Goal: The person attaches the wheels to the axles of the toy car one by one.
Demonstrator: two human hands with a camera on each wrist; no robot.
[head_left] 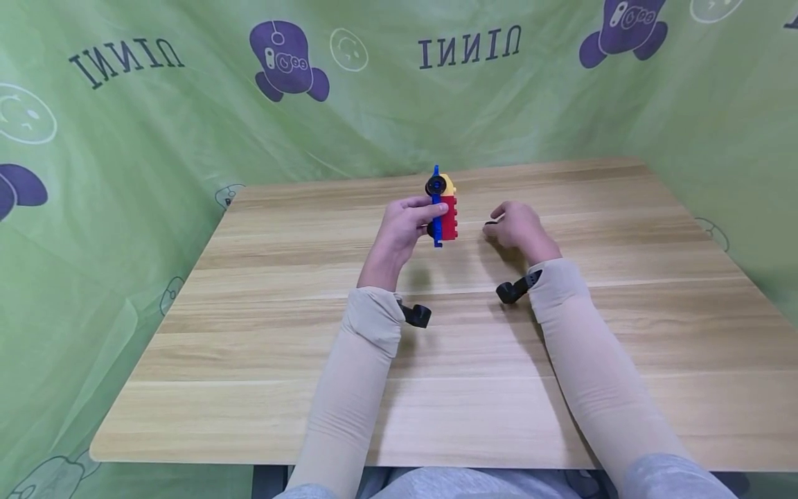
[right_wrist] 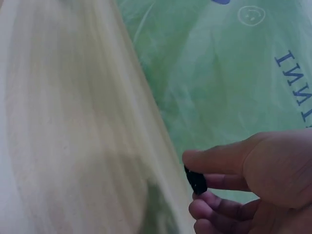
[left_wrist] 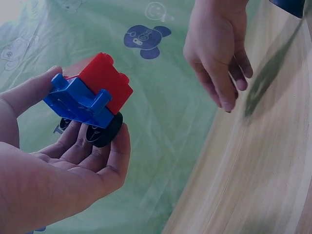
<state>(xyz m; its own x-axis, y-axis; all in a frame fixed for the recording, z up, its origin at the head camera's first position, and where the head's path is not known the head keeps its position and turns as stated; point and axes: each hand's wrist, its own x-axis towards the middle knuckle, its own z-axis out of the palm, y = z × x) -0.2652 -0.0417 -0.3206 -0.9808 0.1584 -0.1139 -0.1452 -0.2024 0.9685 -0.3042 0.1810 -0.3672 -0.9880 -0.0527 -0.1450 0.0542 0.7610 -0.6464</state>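
My left hand (head_left: 399,225) grips a toy car (head_left: 447,218) built from blocks, with thumb on one side and fingers on the other. The car has a blue base, a red block, a yellow block and black wheels. It is held above the table, tipped so its studs face right and its wheels face left. In the left wrist view the blue end of the car (left_wrist: 78,100) shows, with a black wheel (left_wrist: 105,132) against the fingers. To the right, my right hand (head_left: 517,225) pinches a small black toy wheel (right_wrist: 196,180) between thumb and fingers.
A light wooden table (head_left: 280,346) lies under both hands. A green printed curtain (head_left: 386,125) hangs behind and beside it. Each wrist wears a black camera mount, one at the left cuff (head_left: 416,315) and one at the right cuff (head_left: 514,290).
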